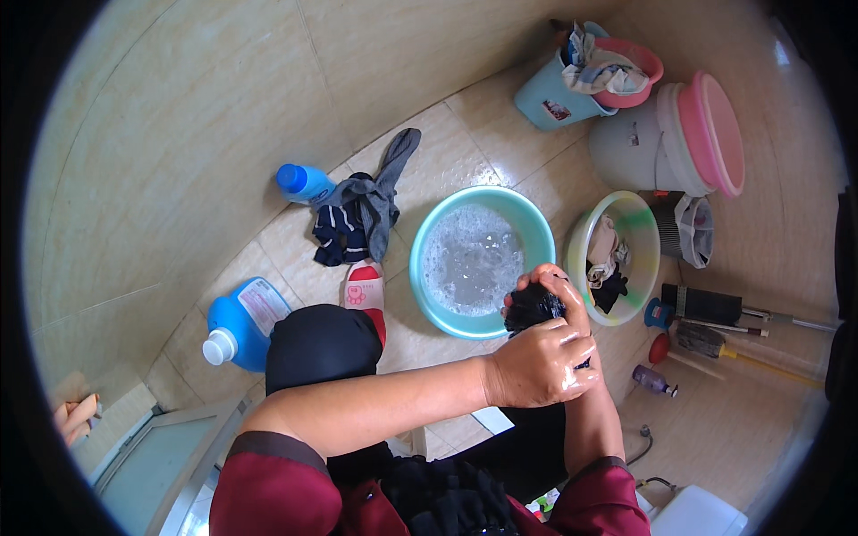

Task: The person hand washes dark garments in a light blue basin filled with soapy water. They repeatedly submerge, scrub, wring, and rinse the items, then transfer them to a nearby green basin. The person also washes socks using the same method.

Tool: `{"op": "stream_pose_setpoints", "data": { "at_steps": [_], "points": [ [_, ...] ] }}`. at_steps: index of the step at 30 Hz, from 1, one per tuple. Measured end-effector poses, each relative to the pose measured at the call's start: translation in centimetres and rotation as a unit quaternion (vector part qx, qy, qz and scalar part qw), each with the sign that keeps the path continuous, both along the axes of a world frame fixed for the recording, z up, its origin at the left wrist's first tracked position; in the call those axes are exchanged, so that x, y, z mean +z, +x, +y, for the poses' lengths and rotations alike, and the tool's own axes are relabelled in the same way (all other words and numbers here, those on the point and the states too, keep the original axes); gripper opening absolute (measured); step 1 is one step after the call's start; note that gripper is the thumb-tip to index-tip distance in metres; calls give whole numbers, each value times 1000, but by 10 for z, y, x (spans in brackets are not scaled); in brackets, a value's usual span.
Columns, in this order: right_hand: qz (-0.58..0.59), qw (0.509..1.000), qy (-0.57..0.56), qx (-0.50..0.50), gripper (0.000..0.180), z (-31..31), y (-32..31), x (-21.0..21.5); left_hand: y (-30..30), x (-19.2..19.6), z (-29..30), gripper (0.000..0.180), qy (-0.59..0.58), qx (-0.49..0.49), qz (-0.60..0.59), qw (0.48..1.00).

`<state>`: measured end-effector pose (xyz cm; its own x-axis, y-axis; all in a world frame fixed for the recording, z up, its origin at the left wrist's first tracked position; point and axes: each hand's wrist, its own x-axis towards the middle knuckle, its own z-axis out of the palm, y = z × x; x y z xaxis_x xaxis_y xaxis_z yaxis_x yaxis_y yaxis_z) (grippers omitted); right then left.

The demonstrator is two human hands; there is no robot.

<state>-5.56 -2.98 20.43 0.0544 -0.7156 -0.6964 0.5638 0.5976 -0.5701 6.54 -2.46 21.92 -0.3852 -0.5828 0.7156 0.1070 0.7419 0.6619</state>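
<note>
The left hand (541, 362) and right hand (569, 302) were both clamped around a wet black cloth (534, 306) by the teal basin (416, 272)'s near right rim; slick skin could have let it slip, splashing suds (469, 255) onto the tiled floor (487, 134).

Beige veined wall (197, 107), wet tiled floor (451, 165)

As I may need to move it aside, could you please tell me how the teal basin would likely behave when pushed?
The teal basin is probably heavy, as sudsy water covers its bottom. That loose water would likely slosh if shoved. Its broad, round shape suggests it would slide rather than tip.
</note>
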Motion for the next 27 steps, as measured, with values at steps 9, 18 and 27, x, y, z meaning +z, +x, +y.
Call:
{"op": "stream_pose_setpoints", "data": {
  "at_steps": [9,18,27],
  "points": [
    [75,996,-10,50,14,3,2,-12,-2,-16,11,15,-36,-4,-24,999],
    [99,991,26,91,13,4,-1,-26,-8,-33,18,16,-40,-3,-42,998],
    [105,988,-19,111,13,13,-8,-58,-9,-46,24,17,-53,-9,-63,997]
  ]
}}
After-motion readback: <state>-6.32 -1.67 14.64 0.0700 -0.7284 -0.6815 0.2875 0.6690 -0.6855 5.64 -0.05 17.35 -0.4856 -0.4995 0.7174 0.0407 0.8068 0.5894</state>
